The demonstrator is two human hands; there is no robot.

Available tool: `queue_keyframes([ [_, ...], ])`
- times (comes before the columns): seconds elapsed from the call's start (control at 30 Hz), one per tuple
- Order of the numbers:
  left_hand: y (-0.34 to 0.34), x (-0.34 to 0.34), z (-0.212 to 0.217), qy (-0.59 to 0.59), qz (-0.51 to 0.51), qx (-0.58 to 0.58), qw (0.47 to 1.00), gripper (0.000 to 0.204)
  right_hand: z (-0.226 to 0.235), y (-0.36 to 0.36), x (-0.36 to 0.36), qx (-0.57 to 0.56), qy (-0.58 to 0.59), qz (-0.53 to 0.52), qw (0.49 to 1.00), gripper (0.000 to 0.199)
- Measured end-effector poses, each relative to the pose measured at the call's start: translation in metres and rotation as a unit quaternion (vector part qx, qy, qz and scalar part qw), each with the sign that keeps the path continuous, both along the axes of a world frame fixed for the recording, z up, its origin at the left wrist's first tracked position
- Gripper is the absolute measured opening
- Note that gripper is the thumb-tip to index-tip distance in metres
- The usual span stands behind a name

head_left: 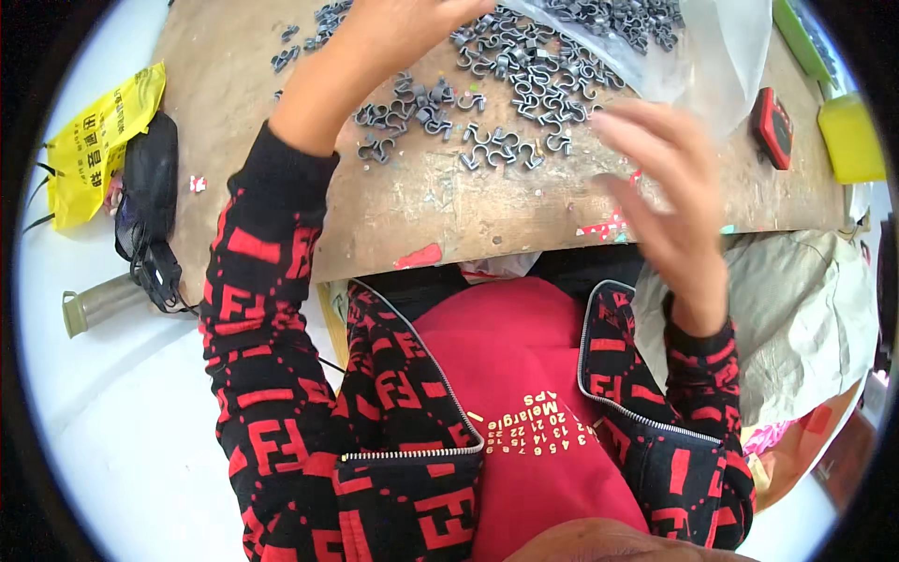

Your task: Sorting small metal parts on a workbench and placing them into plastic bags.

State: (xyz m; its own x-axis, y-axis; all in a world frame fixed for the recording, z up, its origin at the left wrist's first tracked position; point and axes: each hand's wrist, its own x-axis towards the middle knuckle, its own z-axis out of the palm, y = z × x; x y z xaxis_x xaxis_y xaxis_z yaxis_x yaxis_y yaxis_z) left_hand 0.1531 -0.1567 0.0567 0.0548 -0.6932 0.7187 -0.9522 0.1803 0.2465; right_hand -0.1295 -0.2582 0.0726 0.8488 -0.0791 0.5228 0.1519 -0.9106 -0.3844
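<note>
Two hands over a scatter of small grey plastic clips (487,103) on a worn wooden tabletop (412,201).

The left hand (393,37), at upper centre, rests on the clips; its fingers are cut off by the frame's top edge, so their state cannot be told. The right hand (670,192), blurred at right of centre, hovers above the tabletop edge with fingers (623,122) spread and empty. A clear plastic bag (721,56) of more clips lies at upper right, beside a red-and-black device (773,126).
</note>
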Motion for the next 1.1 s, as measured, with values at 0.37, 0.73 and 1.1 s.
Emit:
queue_keyframes([
  [0.37,0.133,0.019,-0.068,0.103,0.307,0.21,0.922,0.1,-0.098,-0.042,0.032,-0.04,0.177,-0.101,0.978,0.092],
  [0.73,0.093,-0.028,-0.067,0.133,0.155,0.162,0.965,0.087,-0.074,-0.03,0.086,0.051,0.062,-0.03,0.996,0.068],
  [1.1,0.087,-0.028,-0.049,0.206,0.186,0.321,0.905,0.092,-0.066,-0.042,0.062,0.059,0.161,-0.078,0.982,0.082],
])
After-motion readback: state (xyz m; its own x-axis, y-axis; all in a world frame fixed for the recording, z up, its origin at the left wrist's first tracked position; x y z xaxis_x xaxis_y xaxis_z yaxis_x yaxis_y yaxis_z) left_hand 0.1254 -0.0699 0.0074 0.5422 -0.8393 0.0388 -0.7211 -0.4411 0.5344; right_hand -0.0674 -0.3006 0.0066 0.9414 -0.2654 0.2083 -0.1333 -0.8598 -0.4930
